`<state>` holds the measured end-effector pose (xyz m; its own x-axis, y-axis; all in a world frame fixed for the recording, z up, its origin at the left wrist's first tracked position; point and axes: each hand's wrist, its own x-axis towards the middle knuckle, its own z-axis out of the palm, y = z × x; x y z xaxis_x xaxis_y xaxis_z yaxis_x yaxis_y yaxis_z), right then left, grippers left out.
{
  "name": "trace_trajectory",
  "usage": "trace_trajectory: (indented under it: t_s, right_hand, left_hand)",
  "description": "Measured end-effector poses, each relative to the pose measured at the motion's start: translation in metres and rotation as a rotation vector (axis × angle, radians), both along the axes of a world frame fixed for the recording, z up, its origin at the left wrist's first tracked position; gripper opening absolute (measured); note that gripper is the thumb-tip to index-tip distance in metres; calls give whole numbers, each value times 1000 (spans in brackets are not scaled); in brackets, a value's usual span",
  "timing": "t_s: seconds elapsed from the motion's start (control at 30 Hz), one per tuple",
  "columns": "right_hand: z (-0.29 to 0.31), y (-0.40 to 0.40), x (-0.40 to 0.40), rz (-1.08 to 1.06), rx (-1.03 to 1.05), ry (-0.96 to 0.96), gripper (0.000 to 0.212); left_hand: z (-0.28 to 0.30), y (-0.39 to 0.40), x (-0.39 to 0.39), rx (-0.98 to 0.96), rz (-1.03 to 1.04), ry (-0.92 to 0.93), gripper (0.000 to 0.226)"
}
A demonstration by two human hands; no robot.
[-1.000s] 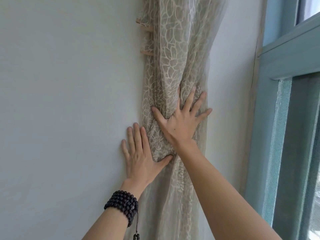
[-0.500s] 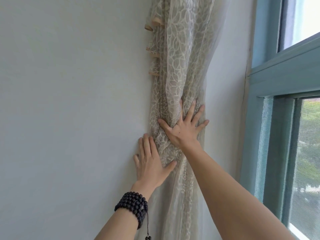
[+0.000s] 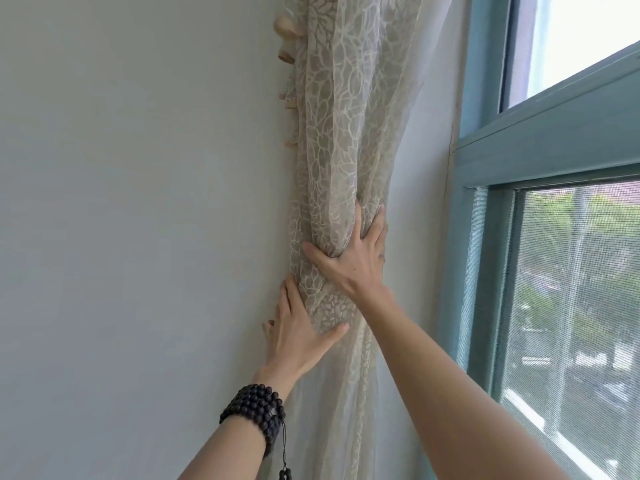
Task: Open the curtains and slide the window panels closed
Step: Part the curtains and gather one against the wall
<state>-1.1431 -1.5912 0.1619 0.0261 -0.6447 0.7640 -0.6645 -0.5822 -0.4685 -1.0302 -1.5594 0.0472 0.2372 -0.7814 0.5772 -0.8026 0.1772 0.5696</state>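
A sheer beige curtain [image 3: 349,133] with a leaf pattern hangs gathered into a bundle against the white wall, just left of the window. My right hand [image 3: 353,261] wraps the bundle from the front, its fingers curling round the right side. Lower down, my left hand [image 3: 298,337] holds the bundle's left edge, fingers between fabric and wall, thumb across the front. The blue-framed window [image 3: 540,147] stands at the right, its lower panel [image 3: 571,289] covered by mesh screen.
The plain white wall [image 3: 138,202] fills the left half. A dark bead bracelet [image 3: 256,414] sits on my left wrist. A narrow strip of wall separates the curtain from the window frame. Trees and a street show through the screen.
The view has swung right, showing more window. My right hand's spread fingers have closed round the bundle; my left hand has slid from flat on the wall to under the curtain's edge.
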Motion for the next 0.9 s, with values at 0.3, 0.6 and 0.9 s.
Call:
trace_trajectory:
  t_s: [0.3, 0.6, 0.9]
  right_hand:
    - [-20, 47, -9, 10, 4, -30, 124]
    - [-26, 117, -14, -13, 106, -18, 131]
    - [-44, 190, -24, -124, 173, 52, 125]
  left_hand:
    - [-2, 49, 1, -2, -17, -14, 132]
    - [1, 102, 22, 37, -109, -66, 136]
    - [-5, 162, 42, -9, -290, -151, 129]
